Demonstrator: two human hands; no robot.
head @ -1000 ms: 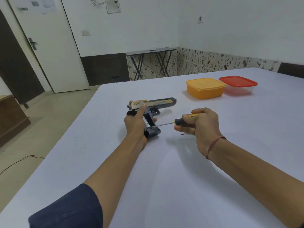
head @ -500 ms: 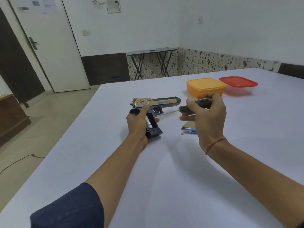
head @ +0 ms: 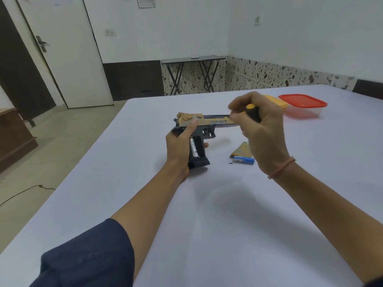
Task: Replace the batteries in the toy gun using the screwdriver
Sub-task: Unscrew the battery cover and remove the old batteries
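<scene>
A black and tan toy gun (head: 204,122) lies on its side on the white table (head: 228,214). My left hand (head: 179,145) grips its handle, whose battery bay stands open with a silver battery (head: 194,149) inside. My right hand (head: 261,132) is raised above the table and holds the black and yellow screwdriver (head: 253,111); its shaft is hidden by my fingers. Below that hand lie a blue battery (head: 244,160), a tan cover piece (head: 241,150) and a tiny dark screw (head: 230,162).
An orange container (head: 277,102) and a red-lidded clear container (head: 303,106) stand at the far right of the table. A folding table (head: 192,60) stands by the back wall and a white door (head: 68,52) at the left. The table's left edge runs diagonally.
My right hand has lifted the screwdriver away from the gun's handle, up and to the right. The blue battery and cover piece beneath it have come into view. My left hand stays on the handle.
</scene>
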